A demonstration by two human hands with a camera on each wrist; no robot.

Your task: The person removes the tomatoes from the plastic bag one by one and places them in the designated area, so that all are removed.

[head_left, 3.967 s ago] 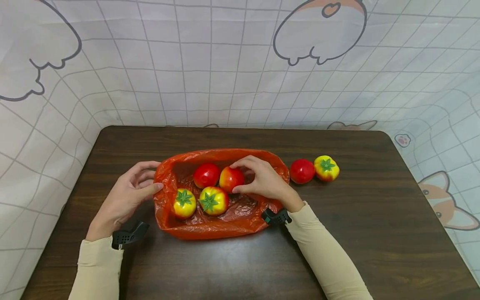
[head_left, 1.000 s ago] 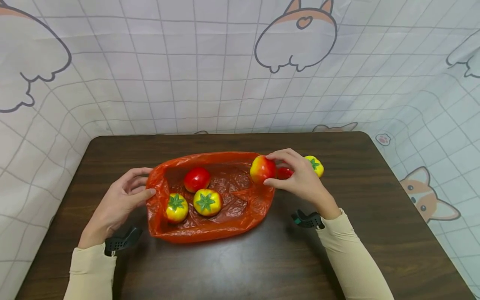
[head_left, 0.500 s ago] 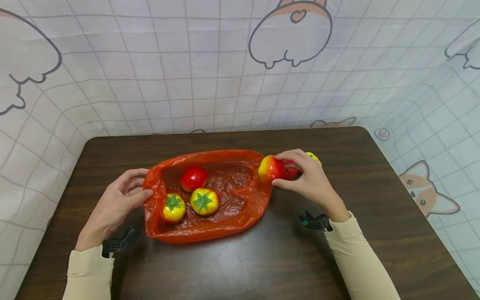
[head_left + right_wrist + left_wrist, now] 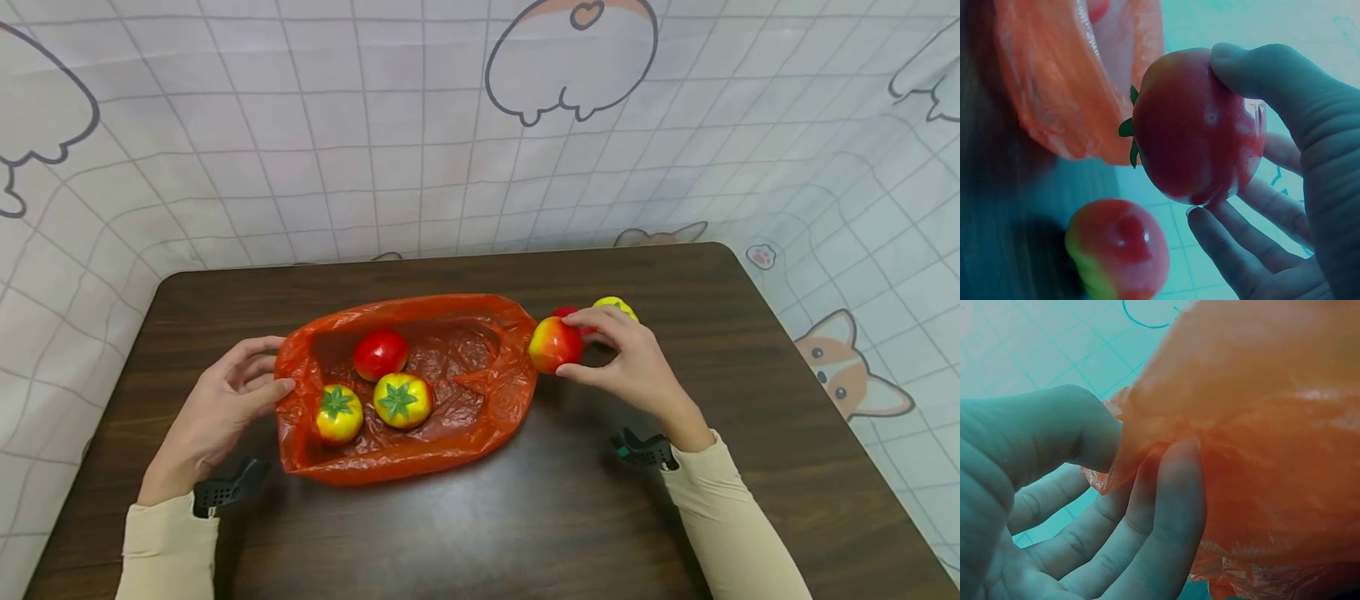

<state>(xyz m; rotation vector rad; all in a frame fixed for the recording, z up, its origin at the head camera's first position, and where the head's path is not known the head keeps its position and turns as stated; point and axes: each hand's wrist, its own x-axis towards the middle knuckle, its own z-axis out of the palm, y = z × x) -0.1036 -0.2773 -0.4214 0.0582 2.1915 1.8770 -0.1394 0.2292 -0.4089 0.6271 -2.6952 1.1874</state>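
An open orange-red plastic bag (image 4: 450,454) stands on the table. My left hand (image 4: 217,408) pinches its left rim, the plastic between thumb and fingers (image 4: 1179,512) in the left wrist view. Inside lie a red tomato (image 4: 380,355) and two yellow-red ones with green star-shaped tops, one tomato (image 4: 338,415) at the left and another tomato (image 4: 403,401) nearer the middle. Just beyond the bag's right rim, my right hand (image 4: 633,358) grips a glossy red-and-yellow tomato (image 4: 555,345) between thumb and fingertips. Its green leaves show in the right wrist view.
Behind my right hand, a red tomato (image 4: 564,312) and a yellow one, a tomato (image 4: 615,305) with a green top, rest on the table, both partly hidden. The dark wooden table (image 4: 480,542) meets a white grid-patterned cloth (image 4: 420,150) at its back edge.
My right hand has lifted the red-and-yellow tomato out of the bag and carried it right, past the rim. My left hand keeps its hold on the bag. The head view has shifted.
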